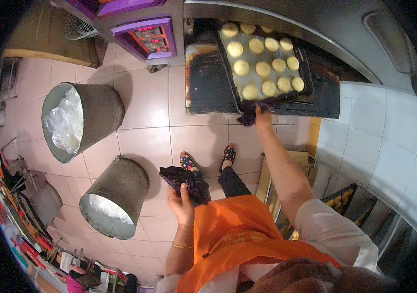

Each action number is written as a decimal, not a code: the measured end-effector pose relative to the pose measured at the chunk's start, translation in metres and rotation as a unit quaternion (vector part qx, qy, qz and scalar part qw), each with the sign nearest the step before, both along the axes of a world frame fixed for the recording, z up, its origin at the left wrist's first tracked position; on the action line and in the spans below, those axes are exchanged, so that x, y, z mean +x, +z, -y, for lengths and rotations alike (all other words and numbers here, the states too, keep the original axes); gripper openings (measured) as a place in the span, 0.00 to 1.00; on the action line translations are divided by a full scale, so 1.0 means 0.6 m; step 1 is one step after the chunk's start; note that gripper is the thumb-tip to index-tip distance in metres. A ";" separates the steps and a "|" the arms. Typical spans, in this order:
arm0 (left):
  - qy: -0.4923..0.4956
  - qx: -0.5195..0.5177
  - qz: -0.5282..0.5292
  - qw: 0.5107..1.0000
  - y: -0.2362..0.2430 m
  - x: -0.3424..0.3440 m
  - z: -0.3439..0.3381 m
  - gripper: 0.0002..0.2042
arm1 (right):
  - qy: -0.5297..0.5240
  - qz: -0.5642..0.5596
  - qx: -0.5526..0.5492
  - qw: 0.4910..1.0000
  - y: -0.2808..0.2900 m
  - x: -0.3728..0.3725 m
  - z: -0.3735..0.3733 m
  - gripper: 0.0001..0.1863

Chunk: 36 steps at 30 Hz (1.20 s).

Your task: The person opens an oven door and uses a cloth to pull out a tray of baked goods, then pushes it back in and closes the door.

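My right hand [263, 118] grips the near edge of a dark baking tray [245, 37] through a bunched dark cloth [246, 118]. Several round, pale yellow pastries [262, 69] lie in rows on it. The tray rests partly over the lowered, blackened oven door [201, 93], its far end reaching toward the oven opening. Another dark tray edge shows beneath it on the right. Apart from the tray, my left hand [182, 207] holds a second dark purple cloth [173, 175] between thumb and fingers, in front of my orange apron.
Two large grey bins [96, 107] [115, 195] with clear plastic liners stand on the tiled floor to the left. Purple-framed control panels [145, 38] sit beside the oven. A rack [350, 193] with loaded trays stands close on my right. Cluttered shelving [28, 234] lines the lower left.
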<state>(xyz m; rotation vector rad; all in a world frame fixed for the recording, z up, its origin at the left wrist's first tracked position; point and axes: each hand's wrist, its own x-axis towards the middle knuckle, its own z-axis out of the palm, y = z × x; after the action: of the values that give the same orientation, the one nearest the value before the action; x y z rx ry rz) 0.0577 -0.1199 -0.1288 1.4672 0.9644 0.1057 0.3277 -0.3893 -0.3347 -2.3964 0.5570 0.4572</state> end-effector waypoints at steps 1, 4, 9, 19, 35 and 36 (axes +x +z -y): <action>0.008 -0.002 -0.003 1.000 -0.003 -0.001 0.000 0.09 | 0.009 0.007 -0.002 1.000 -0.007 0.037 -0.023 0.26; 0.042 -0.027 -0.008 0.999 -0.007 -0.008 0.000 0.08 | -0.067 -0.069 0.058 0.994 0.071 0.160 -0.146 0.25; 0.111 -0.083 -0.002 0.990 0.005 0.000 -0.007 0.08 | 0.027 -0.019 0.022 0.999 0.076 0.326 -0.211 0.32; 0.158 -0.107 -0.026 0.981 -0.058 -0.040 0.005 0.10 | -0.006 -0.044 0.299 0.953 -0.027 0.569 -0.195 0.11; 0.124 -0.179 -0.071 0.973 -0.081 0.026 0.063 0.08 | 0.012 0.157 0.086 0.984 0.097 0.429 -0.055 0.28; 0.129 -0.244 -0.058 0.959 -0.086 0.026 0.065 0.09 | 0.048 0.168 -0.050 0.983 0.103 0.445 0.003 0.30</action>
<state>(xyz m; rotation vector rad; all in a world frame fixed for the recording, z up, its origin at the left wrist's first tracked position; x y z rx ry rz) 0.0731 -0.1589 -0.1806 0.8980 1.1767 -0.0296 0.5948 -0.3909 -0.2731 -2.5307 0.3198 0.0607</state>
